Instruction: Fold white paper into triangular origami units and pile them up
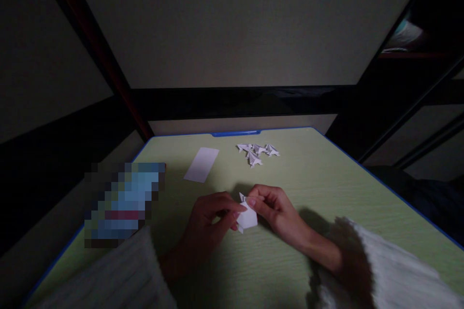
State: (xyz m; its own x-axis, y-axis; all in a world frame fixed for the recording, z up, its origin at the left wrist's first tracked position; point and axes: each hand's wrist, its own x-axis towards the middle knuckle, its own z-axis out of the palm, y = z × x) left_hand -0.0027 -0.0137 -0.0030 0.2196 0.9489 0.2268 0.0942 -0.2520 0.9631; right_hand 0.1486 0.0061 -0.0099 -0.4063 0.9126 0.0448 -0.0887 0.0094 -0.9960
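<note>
Between both hands, just above the near middle of the table, is a small folded piece of white paper (248, 217) with pointed flaps at its top and bottom. My left hand (213, 217) pinches its left edge with thumb and fingers. From the upper right, my right hand (273, 205) grips it, the thumb lying on its face. Fingers cover parts of the folds. Farther back lies a cluster of several small folded white paper figures (254, 158), pointed at one end. Left of them a flat white paper rectangle (202, 165) rests on the table.
The pale green table (308, 169) has a blue edge and a blue handle-like strip (235, 133) at the back. A blurred-out, screen-like rectangular object (126, 203) is at the left. Panelled walls or cabinets stand close behind, and a dark shelf (416, 53) is at right.
</note>
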